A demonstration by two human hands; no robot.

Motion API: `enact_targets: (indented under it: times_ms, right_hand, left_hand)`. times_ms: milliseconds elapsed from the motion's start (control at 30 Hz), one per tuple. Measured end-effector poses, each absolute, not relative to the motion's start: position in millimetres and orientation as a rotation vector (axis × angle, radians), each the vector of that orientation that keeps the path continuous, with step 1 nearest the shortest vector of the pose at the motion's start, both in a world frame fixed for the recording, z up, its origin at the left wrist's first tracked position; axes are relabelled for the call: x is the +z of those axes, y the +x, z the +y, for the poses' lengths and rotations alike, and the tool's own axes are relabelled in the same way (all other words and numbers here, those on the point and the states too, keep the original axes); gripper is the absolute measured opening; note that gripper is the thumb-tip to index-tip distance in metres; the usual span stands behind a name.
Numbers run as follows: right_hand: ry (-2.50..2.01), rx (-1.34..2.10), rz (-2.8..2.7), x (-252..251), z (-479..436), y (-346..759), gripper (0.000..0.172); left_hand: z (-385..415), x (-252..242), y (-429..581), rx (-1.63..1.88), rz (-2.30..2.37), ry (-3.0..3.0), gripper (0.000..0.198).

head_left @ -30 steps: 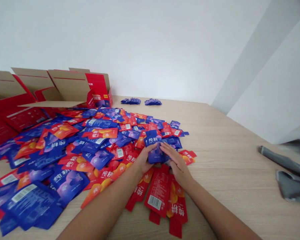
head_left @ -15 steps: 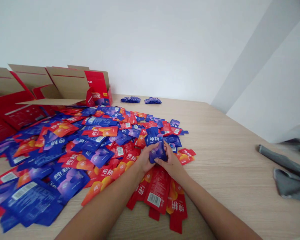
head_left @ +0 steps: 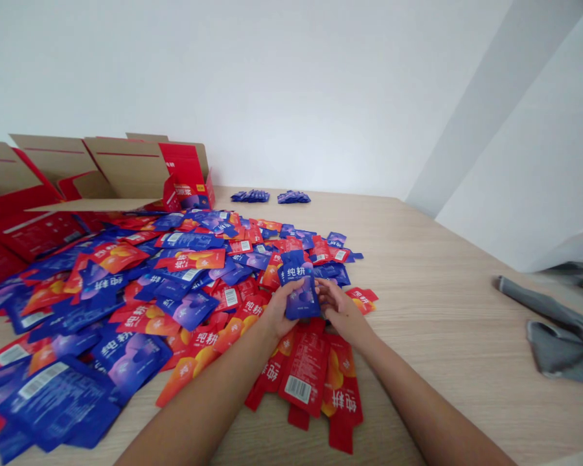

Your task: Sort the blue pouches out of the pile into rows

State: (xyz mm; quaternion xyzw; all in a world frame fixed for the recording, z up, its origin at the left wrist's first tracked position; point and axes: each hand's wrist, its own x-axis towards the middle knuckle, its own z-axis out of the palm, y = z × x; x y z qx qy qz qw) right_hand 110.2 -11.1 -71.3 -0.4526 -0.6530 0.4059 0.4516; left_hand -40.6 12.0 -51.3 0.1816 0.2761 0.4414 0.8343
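A blue pouch [head_left: 298,285] with white characters stands upright between my hands, just above a big heap of red and blue pouches [head_left: 150,285] on the wooden table [head_left: 442,323]. My left hand [head_left: 276,310] grips its lower left edge. My right hand [head_left: 337,307] is curled at the pouch's right side, fingertips at its edge. Beneath my wrists lie a few red pouches [head_left: 315,378], some with barcodes facing up.
Open red cardboard boxes [head_left: 102,178] stand at the back left. Two small stacks of blue pouches [head_left: 272,195] lie at the table's far edge by the white wall. A grey cloth [head_left: 558,336] lies at the right.
Both hands have drawn the blue pouch slightly nearer and squared it upright. My right hand has shifted from the pouch's front to its right side.
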Motion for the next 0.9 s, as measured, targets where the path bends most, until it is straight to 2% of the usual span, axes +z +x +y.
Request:
enact_targets:
  times_ms: [67, 200, 367, 633, 900]
  right_hand:
    - [-1.202, 0.883, -1.550, -71, -6, 124, 0.045]
    - [-1.464, 0.433, -1.586, -73, 4, 144, 0.019]
    - [-1.485, 0.314, -1.715, -81, 11, 137, 0.029]
    - [-1.381, 0.721, -1.215, -78, 16, 141, 0.028]
    - [-1.218, 0.492, -0.952, -53, 5, 170, 0.018]
  left_hand:
    - [12, -51, -43, 0.911, 0.562, 0.355, 0.023]
    - [12, -50, -44, 0.897, 0.513, 0.334, 0.020]
    - [10, -50, -42, 0.930, 0.511, 0.365, 0.019]
    - [8, -49, -42, 0.932, 0.604, 0.443, 0.019]
    - [11, -54, -45, 0.909, 0.578, 0.463, 0.020]
